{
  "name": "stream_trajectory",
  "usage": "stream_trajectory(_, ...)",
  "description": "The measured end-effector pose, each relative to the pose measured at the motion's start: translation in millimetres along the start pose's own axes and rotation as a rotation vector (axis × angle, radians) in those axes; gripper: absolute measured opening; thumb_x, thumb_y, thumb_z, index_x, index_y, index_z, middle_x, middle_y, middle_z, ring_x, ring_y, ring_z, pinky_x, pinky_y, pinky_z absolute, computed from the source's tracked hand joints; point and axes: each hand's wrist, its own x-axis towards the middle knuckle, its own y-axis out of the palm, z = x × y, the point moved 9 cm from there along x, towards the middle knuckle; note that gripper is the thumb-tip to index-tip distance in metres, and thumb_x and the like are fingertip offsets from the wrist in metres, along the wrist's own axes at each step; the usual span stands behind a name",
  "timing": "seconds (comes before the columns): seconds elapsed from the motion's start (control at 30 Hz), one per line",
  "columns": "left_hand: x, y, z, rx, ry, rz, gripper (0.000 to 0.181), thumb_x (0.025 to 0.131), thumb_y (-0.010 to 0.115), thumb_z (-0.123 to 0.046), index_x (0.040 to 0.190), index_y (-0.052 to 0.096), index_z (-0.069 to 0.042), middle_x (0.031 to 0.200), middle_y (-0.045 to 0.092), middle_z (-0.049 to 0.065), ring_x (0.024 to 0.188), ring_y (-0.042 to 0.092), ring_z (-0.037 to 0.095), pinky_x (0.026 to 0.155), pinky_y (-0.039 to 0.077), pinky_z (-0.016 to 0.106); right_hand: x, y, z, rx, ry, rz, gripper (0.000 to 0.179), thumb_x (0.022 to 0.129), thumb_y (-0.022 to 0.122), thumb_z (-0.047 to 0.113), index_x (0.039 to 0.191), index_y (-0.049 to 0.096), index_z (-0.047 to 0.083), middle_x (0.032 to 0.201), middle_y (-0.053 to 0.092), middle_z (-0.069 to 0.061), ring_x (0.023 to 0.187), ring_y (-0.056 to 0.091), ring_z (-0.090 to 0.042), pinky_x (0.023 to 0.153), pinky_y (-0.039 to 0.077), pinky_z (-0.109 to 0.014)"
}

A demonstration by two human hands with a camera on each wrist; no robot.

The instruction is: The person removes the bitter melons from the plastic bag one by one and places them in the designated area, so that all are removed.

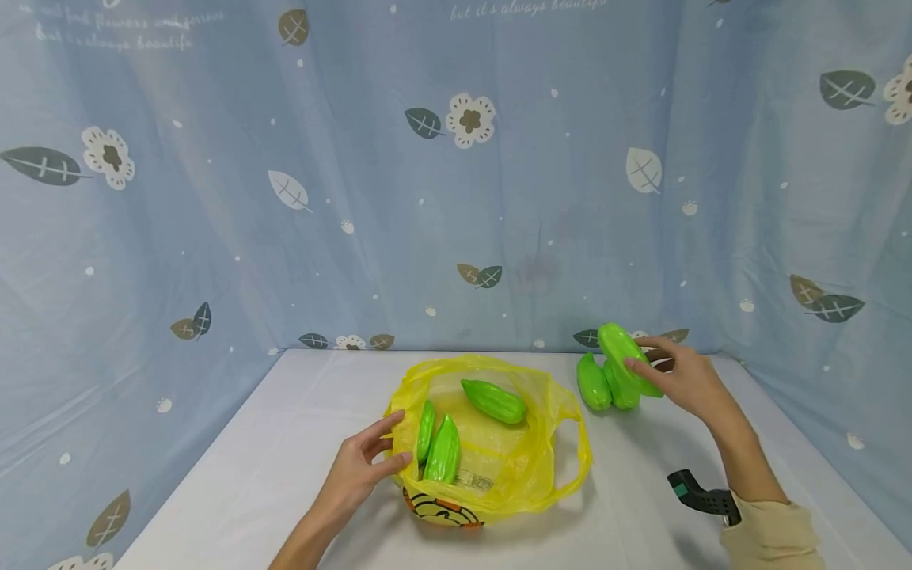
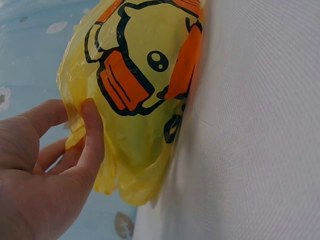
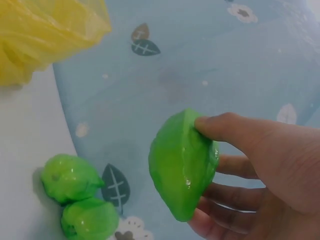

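A yellow plastic bag (image 1: pixel 507 497) lies open-mouthed on the white table, a cartoon print on its near side. My left hand (image 1: pixel 356 465) pinches its left rim between thumb and fingers, which the left wrist view shows closely. Inside the bag are three glossy green bitter melons, one lying at the back (image 1: pixel 493 401) and two at the left (image 1: pixel 443 453). My right hand (image 1: pixel 691 378) holds another bitter melon (image 3: pixel 180 167) by its side, raised at the table's back right. Just under and left of it, two more bitter melons (image 1: pixel 593 382) rest on the table.
The white table (image 1: pixel 264 443) backs onto a blue curtain (image 1: pixel 378 237) with leaves and flowers, which also hangs along both sides. One handle loop (image 1: pixel 586 455) of the bag spreads to the right. A black strap mount (image 1: pixel 705 499) sticks out by the right sleeve.
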Motion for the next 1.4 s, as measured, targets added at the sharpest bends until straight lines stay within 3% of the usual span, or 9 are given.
stream_trajectory(0.5, -0.3, -0.1, -0.7, -0.006, 0.005, 0.004, 0.065, 0.080, 0.080, -0.018, 0.140, 0.055, -0.024, 0.148, 0.050, 0.001, 0.112, 0.059, 0.020, 0.079, 0.052, 0.021, 4.0, 1, -31, -0.010, 0.050, -0.068, 0.068, 0.095, 0.059, 0.046, 0.137, 0.050, -0.007, 0.117, 0.062, -0.036, 0.103, 0.063, -0.049, 0.069, 0.057, -0.048)
stream_trajectory(1.17, -0.6, -0.9, 0.2, -0.003, -0.005, -0.005, 0.065, 0.080, 0.081, -0.019, 0.139, 0.055, -0.025, 0.147, 0.051, -0.001, 0.111, 0.059, 0.019, 0.079, 0.052, 0.021, 1.9, 15, -77, -0.004, 0.203, -0.075, 0.076, 0.096, 0.055, 0.053, 0.137, 0.047, -0.010, 0.118, 0.058, -0.040, 0.099, 0.061, -0.051, 0.064, 0.055, -0.046)
stream_trajectory(1.4, -0.2, -1.2, 0.3, 0.002, -0.009, -0.007, 0.065, 0.080, 0.081, -0.019, 0.139, 0.055, -0.025, 0.147, 0.051, 0.000, 0.111, 0.059, 0.019, 0.079, 0.052, 0.022, 3.2, 25, -96, -0.024, 0.264, -0.038, 0.076, 0.096, 0.052, 0.055, 0.136, 0.048, -0.010, 0.119, 0.060, -0.038, 0.100, 0.058, -0.054, 0.066, 0.050, -0.047)
